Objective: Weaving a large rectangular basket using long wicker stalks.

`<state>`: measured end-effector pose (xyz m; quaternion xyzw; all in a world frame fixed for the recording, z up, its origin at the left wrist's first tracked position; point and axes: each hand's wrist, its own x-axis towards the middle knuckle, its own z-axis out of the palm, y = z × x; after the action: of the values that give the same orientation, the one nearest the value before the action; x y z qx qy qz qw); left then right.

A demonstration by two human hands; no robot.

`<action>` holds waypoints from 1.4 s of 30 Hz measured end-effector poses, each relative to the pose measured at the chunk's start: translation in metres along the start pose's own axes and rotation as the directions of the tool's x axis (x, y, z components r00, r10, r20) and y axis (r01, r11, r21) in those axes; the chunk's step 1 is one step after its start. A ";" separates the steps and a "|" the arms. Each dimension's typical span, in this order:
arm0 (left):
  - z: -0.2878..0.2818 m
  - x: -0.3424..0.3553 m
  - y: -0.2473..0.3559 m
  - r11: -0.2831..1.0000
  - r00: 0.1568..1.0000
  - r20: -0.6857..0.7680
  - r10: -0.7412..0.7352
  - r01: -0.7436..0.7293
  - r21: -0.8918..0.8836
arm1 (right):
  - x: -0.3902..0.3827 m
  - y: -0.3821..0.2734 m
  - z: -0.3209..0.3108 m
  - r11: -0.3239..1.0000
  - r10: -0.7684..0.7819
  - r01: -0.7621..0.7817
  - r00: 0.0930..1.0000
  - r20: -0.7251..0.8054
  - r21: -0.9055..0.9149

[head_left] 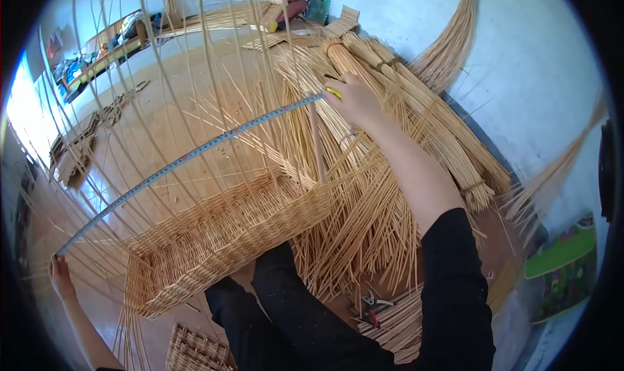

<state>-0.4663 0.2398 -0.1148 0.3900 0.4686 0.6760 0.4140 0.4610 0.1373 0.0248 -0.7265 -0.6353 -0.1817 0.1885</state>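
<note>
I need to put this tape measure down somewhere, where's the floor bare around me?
Bare floor lies beyond the half-woven basket, between its upright stakes and the woven mats toward the window. A smaller patch sits by your left hand. Right of the basket it is crowded: loose cane bundles cover the floor under your right hand, with pliers near your knee.

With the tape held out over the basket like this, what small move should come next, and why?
Probably lower the tape measure toward the basket rim. The left hand and right hand hold it stretched well above the weave, among the upright stakes.
</note>
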 end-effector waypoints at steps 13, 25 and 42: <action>-0.014 0.013 0.000 0.999 0.990 -0.138 -0.011 0.004 -0.052 | -0.010 -0.005 0.015 1.000 0.011 -0.010 0.986 -0.166 0.003; 0.020 -0.148 -0.091 0.568 0.733 -0.312 0.604 -0.121 0.814 | -0.178 -0.078 0.061 0.930 -0.300 0.142 0.826 0.478 0.338; 0.077 -0.301 -0.070 -0.481 0.972 -0.167 -0.168 0.067 0.874 | -0.417 -0.034 0.060 0.786 -0.130 -0.470 0.511 0.850 0.402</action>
<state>-0.2763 0.0003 -0.2037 0.5173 0.8474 -0.1155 -0.0302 0.3760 -0.1844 -0.2350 -0.6858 -0.5871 0.4204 0.0902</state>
